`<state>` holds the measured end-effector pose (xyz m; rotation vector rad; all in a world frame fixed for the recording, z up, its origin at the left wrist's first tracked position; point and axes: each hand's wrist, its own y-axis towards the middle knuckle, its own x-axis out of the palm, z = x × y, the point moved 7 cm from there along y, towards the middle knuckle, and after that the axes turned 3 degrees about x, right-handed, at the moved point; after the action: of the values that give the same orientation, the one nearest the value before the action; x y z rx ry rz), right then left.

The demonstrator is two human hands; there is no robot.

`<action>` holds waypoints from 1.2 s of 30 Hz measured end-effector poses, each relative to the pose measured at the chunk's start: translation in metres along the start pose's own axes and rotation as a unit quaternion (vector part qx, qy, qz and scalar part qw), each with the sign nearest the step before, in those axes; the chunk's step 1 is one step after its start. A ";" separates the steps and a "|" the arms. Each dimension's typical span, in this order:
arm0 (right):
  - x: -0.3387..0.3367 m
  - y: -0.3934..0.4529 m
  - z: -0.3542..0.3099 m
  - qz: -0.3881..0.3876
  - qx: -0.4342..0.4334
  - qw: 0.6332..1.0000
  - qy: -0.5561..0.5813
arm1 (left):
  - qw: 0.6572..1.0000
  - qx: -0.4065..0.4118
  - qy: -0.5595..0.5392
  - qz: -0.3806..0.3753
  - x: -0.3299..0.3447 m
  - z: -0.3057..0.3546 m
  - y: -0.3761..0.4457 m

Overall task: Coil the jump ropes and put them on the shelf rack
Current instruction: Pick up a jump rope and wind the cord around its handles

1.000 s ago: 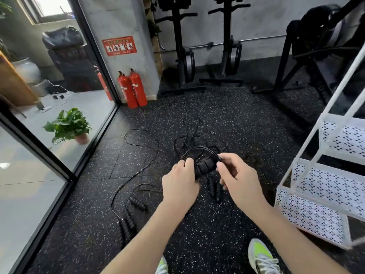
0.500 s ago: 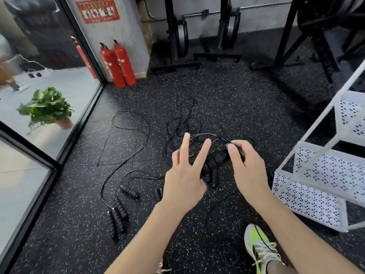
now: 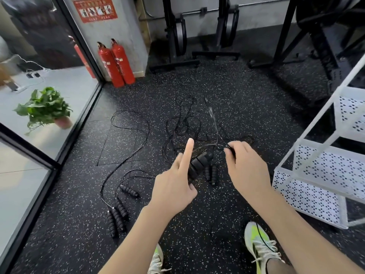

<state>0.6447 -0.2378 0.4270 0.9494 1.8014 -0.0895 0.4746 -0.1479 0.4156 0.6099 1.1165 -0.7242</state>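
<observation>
Early in the task: left hand (image 3: 173, 186) grips paired handles (image 3: 198, 165) with forefinger straight, right hand (image 3: 246, 167) pinches the cord (image 3: 214, 123) mid-wind. Still loose on the floor (image 3: 246, 107): other ropes (image 3: 126, 135); nothing visible on the rack (image 3: 320, 182) yet.

No legible text anywhere — only a red sign (image 3: 95, 9) on the grey pillar with small white pictograms and blurred lettering, plus unreadable labels on the two fire extinguishers (image 3: 116, 63).
</observation>
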 end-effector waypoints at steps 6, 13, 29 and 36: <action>0.032 -0.010 0.003 -0.148 -0.026 0.987 -0.060 | 0.994 -0.006 -0.103 -0.032 0.005 0.006 0.003; 0.013 -0.007 -0.014 -0.100 -0.096 0.985 0.102 | 0.987 0.051 -0.149 -0.031 -0.005 0.010 -0.002; 0.016 -0.013 -0.024 -0.337 -0.071 0.912 0.223 | 0.991 -0.012 -0.089 -0.096 0.007 -0.008 0.001; 0.012 -0.012 -0.023 -0.356 -0.065 0.903 0.232 | 0.995 -0.031 -0.045 -0.085 0.012 -0.012 0.007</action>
<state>0.6183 -0.2282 0.4228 0.1708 2.4936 -0.2108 0.4757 -0.1369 0.4011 0.4280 1.1126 -0.8519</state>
